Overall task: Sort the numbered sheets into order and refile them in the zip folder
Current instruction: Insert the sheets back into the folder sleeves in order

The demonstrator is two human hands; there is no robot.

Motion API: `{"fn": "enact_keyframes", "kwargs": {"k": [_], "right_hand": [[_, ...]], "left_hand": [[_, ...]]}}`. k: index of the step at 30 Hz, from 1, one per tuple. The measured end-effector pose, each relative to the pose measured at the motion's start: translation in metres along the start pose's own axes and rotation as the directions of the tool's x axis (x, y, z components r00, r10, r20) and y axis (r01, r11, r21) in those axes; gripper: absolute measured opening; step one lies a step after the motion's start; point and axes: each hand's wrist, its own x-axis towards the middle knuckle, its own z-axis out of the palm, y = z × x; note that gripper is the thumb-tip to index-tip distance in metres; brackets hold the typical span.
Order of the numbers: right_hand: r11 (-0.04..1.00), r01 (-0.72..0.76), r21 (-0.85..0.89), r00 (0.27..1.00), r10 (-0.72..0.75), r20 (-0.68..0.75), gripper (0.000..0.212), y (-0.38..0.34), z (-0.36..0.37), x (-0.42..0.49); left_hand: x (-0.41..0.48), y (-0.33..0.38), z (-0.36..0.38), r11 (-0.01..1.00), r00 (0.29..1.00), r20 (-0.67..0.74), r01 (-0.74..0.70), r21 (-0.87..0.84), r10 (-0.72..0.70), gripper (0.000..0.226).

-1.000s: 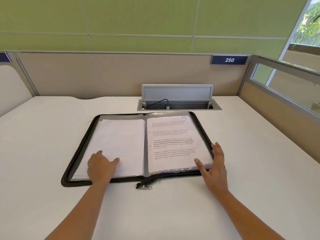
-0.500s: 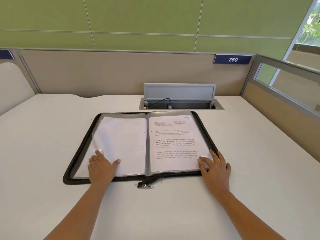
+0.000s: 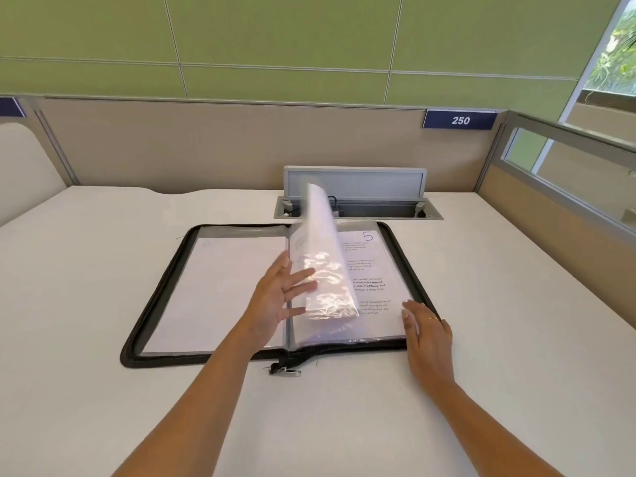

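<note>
Where zip folder (image 3: 172, 360) lies: white desk (image 3: 103, 407), beige partition (image 3: 206, 146), green wall (image 3: 309, 29).

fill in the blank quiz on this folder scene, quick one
1. The sheet on the right of the zip folder is numbered ____.
2. The left hand tips up clear sleeves; the right hand rests on the folder's ____ edge.
3. The blue sign reads ____.
Missing: 5; right; 250.

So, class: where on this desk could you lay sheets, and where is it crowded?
Bare desk: left of the zip folder, right of it up to the side partition, and in front, between and beside the forearms. Crowded: the folder's middle, where the left hand meets a lifted sleeve.
</note>
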Motion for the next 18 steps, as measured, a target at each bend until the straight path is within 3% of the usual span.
{"fn": "enact_keyframes", "kwargs": {"k": [3,7,9,11,13,14,18], "right_hand": [[0.991,-0.024,0.135,0.999,0.027,-0.020,0.077,-0.003,-0.004,-0.002],[0.986,-0.033,0.163,0.999,0.038,-0.029,0.075,-0.001,-0.004,-0.002],[0.998,0.019,0.052,1.000,-0.019,-0.007,0.071,0.002,-0.001,-0.001],[0.987,0.074,-0.140,0.997,-0.068,0.047,0.068,0.007,0.004,0.001],[0.957,0.100,-0.271,0.993,-0.080,0.084,0.069,0.010,0.009,0.002],[0.943,0.098,-0.317,0.992,-0.066,0.110,0.067,0.010,0.010,0.002],[0.887,0.049,-0.459,0.988,0.026,0.155,0.040,0.008,0.007,0.002]], "left_hand": [[0.002,-0.007,0.001,0.984,1.000,-0.011,-0.004,0.175,0.006,0.026],[0.007,-0.030,-0.031,0.863,0.956,-0.266,0.025,0.504,0.127,0.028],[0.009,-0.038,-0.057,0.742,0.925,-0.340,0.106,0.662,0.171,0.043],[0.012,-0.043,-0.082,0.530,0.907,-0.387,0.248,0.811,0.168,0.061],[0.010,-0.045,-0.102,0.342,0.864,-0.483,0.416,0.843,0.140,0.078],[0.007,-0.046,-0.110,0.306,0.842,-0.523,0.467,0.830,0.134,0.086],[0.001,-0.049,-0.122,0.320,0.797,-0.595,0.539,0.779,0.107,0.107]]}}
